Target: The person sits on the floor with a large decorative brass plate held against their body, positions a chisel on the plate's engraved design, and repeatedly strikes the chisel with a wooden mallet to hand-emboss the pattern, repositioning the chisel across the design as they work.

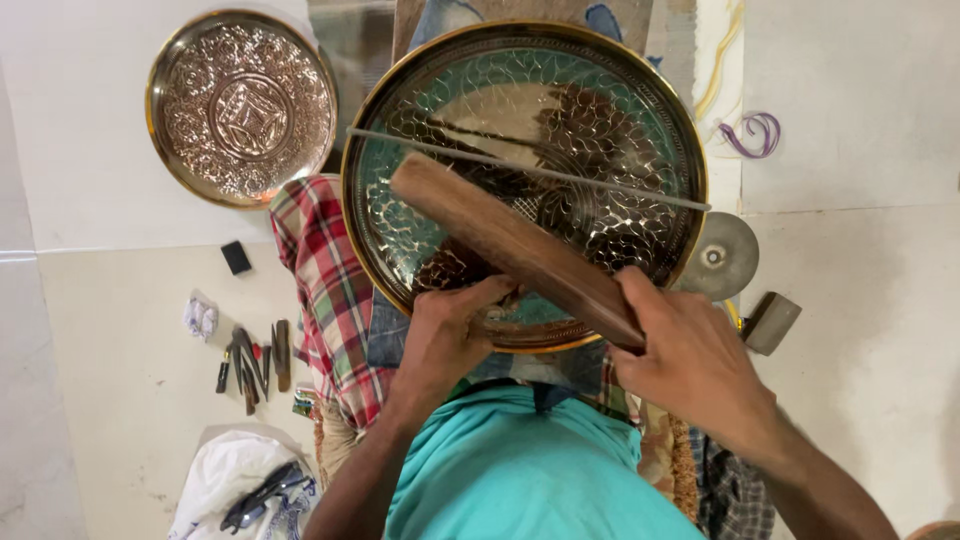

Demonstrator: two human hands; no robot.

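My right hand [690, 365] grips a wooden mallet [515, 250] over the large engraved brass tray [400, 215]; my left hand [445, 335] pinches its near rim.

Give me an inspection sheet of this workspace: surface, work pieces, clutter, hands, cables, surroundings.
Surface: pale floor, checked cloth beneath the work.
Work pieces: large engraved metal plate; wooden block resting on it; thin rod across it.
Clutter: small hand tools, black block, grey disc.
Hands: left hand on the plate's near rim; right hand grips the block.
Cables: purple cord.
Surroundings: second engraved plate, white bag.
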